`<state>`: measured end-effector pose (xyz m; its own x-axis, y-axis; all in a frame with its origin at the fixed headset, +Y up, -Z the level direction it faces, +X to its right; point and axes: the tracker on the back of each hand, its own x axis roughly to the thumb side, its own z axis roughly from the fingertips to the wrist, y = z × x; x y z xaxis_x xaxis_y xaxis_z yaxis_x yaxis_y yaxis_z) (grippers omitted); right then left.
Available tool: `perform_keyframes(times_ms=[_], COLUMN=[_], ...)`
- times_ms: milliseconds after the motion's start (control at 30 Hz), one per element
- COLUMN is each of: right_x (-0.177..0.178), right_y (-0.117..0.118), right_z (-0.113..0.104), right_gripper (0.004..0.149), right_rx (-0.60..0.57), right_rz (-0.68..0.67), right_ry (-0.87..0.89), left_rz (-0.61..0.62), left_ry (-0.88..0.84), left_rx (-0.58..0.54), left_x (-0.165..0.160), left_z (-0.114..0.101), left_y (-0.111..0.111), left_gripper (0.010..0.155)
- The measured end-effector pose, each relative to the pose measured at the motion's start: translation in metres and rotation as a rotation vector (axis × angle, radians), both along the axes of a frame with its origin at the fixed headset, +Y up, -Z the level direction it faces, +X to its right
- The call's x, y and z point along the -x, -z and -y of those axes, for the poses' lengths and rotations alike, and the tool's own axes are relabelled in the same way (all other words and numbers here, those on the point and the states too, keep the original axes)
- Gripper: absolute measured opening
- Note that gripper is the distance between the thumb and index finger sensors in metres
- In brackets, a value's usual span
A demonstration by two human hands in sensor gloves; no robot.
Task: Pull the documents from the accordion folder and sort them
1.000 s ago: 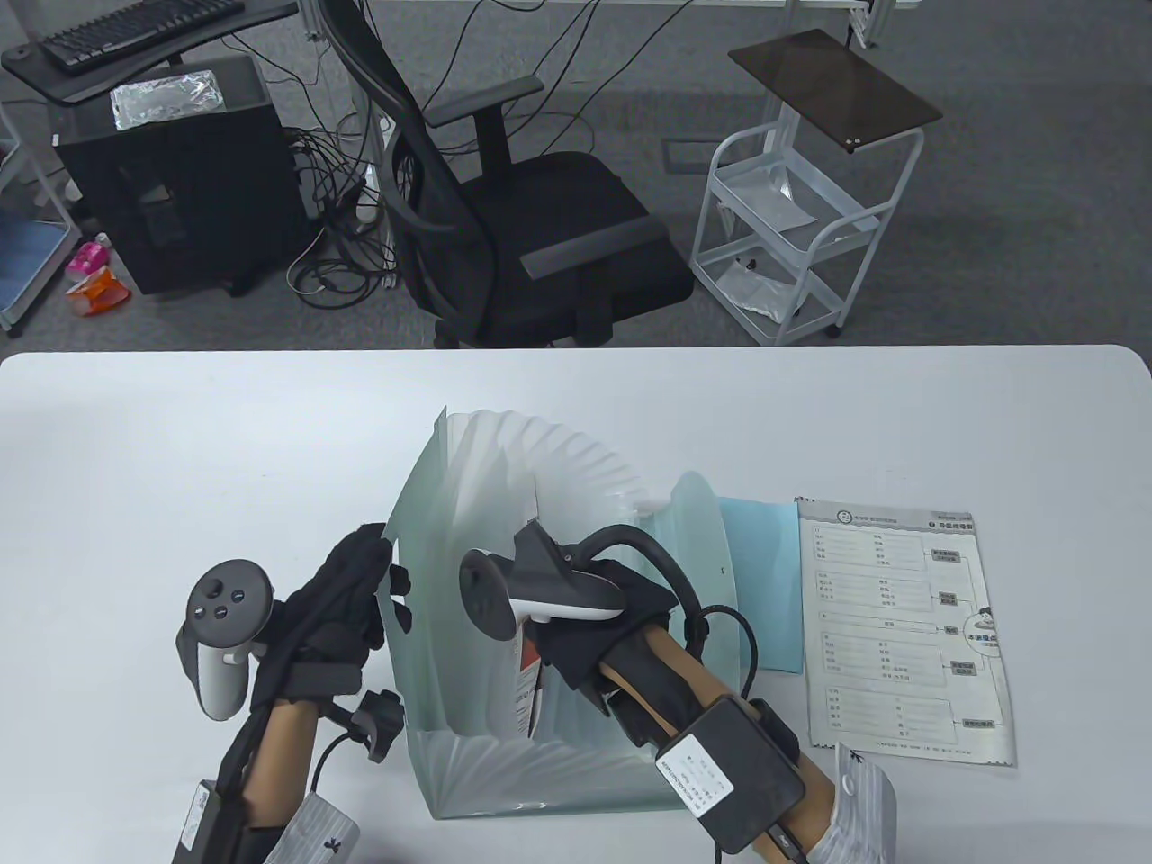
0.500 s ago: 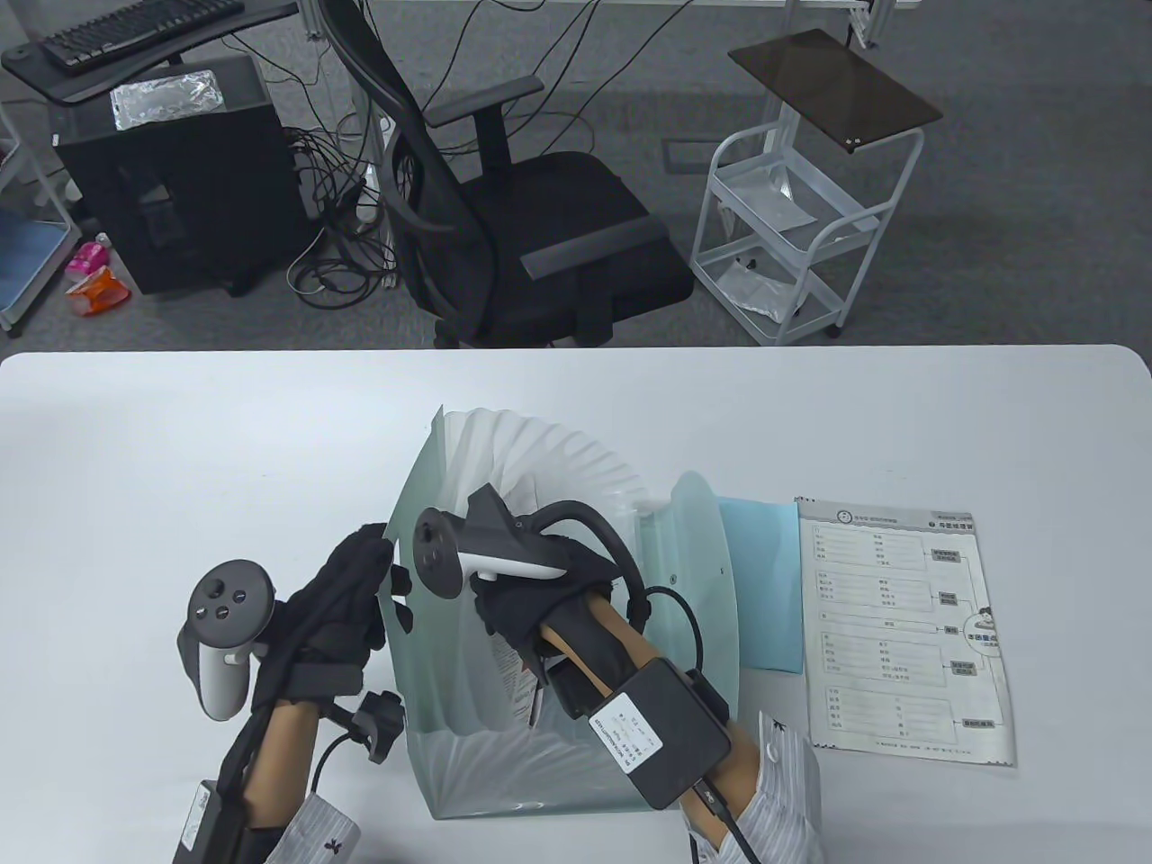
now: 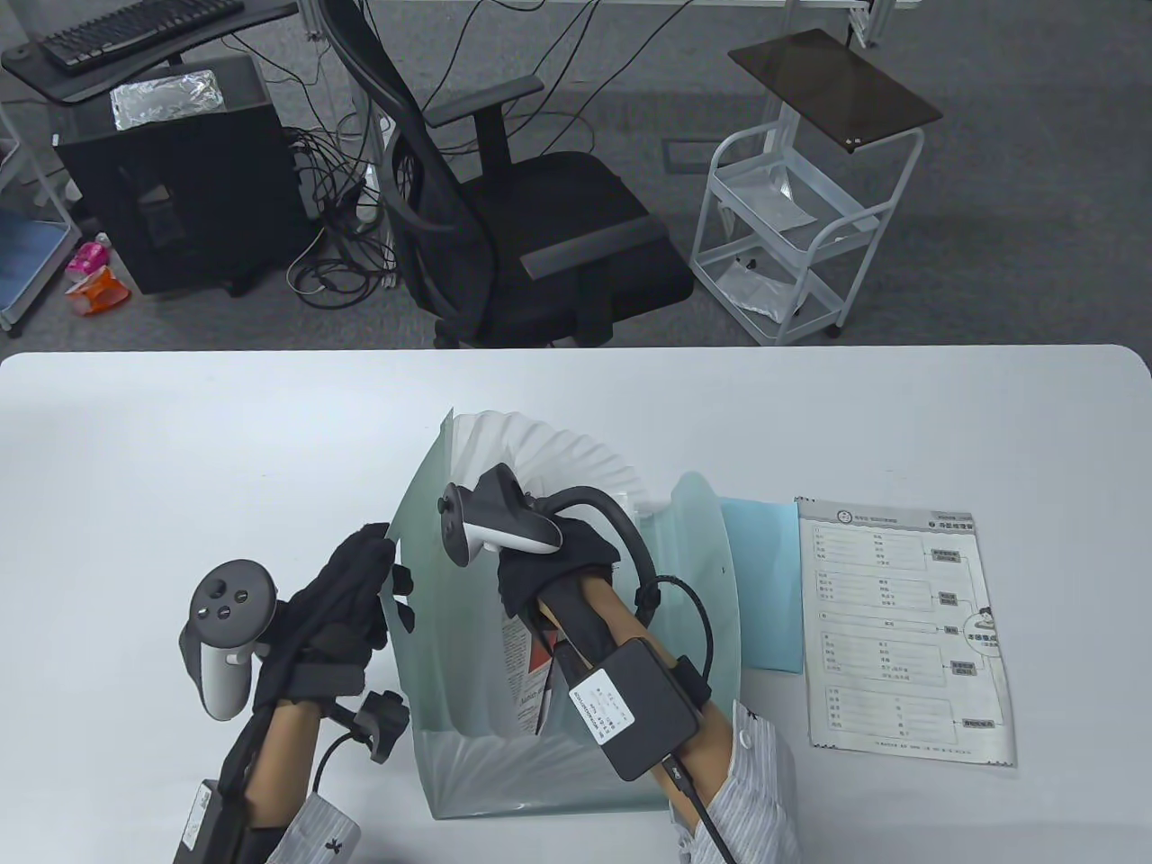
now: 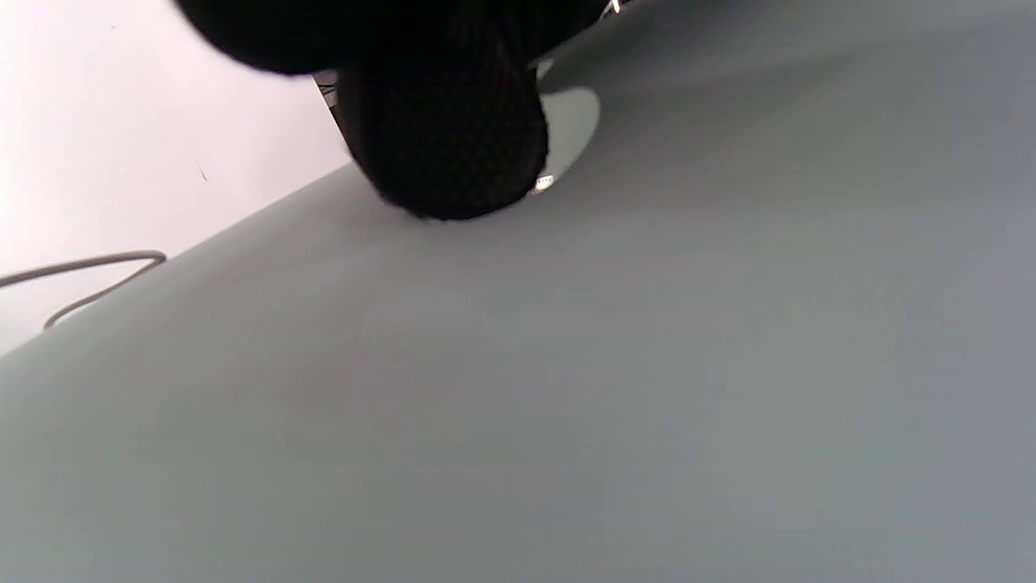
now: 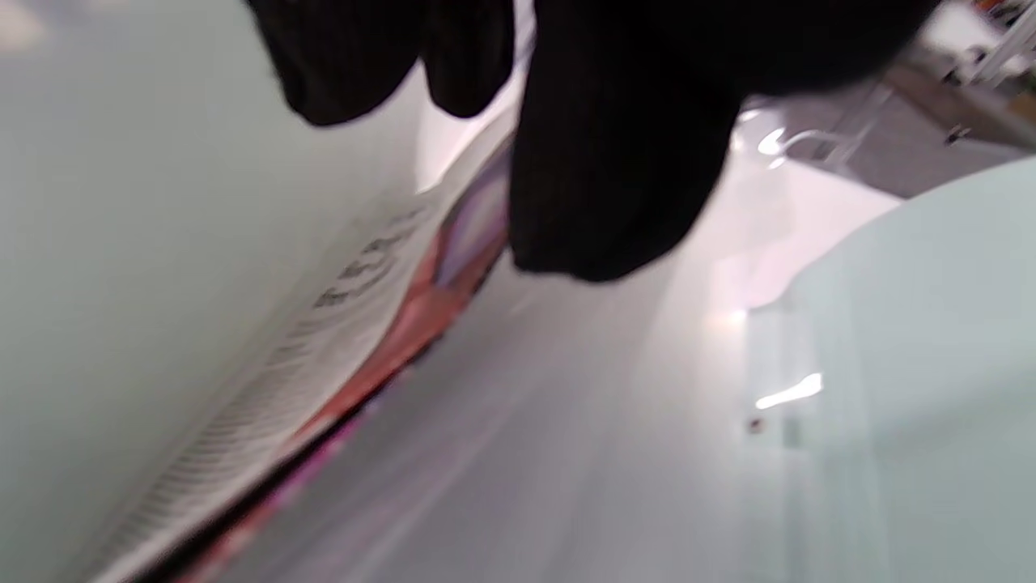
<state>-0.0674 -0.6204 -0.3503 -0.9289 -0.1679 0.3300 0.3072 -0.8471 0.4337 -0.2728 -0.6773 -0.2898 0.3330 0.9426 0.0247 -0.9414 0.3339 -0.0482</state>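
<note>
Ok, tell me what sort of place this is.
Most likely an office or lab workroom. Beyond the white table stand a black office chair on grey carpet, a keyboard on a desk beside a black computer tower with tangled cables, and a white rolling cart.

The left hand (image 3: 346, 603) sat at the left, its fingers (image 3: 396, 585) curled around a thin edge with the thumb side toward the body, forearm running back to the bottom edge. The right hand (image 3: 553, 562) reached farther forward, palm down, fingers (image 5: 615, 162) closed on a sheet, forearm angled up from the lower right.
</note>
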Motion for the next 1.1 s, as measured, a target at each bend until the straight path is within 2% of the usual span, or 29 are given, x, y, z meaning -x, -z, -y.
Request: perform_keyframes(times_ms=[233, 400, 533, 800, 1100], right_x=[0.013, 0.015, 0.008, -0.031, -0.111], right_y=[-0.002, 0.001, 0.001, -0.009, -0.029], right_z=[0.004, 0.016, 0.014, -0.022, -0.074], right_gripper=[0.052, 0.049, 0.045, 0.044, 0.043], right_rx=[0.130, 0.219, 0.191, 0.103, -0.015], right_rz=[-0.054, -0.066, -0.048, -0.014, 0.097], right_ry=[0.191, 0.192, 0.181, 0.283, 0.541], left_rz=[0.001, 0.002, 0.002, 0.000, -0.003], left_ry=[0.004, -0.001, -0.004, -0.005, -0.006], left_rx=[0.001, 0.003, 0.004, 0.003, 0.003], left_x=[0.001, 0.001, 0.001, 0.001, 0.001], left_z=[0.000, -0.001, -0.001, -0.001, -0.001], left_y=[0.000, 0.000, -0.001, -0.001, -0.001], left_gripper=[0.074, 0.074, 0.074, 0.074, 0.074])
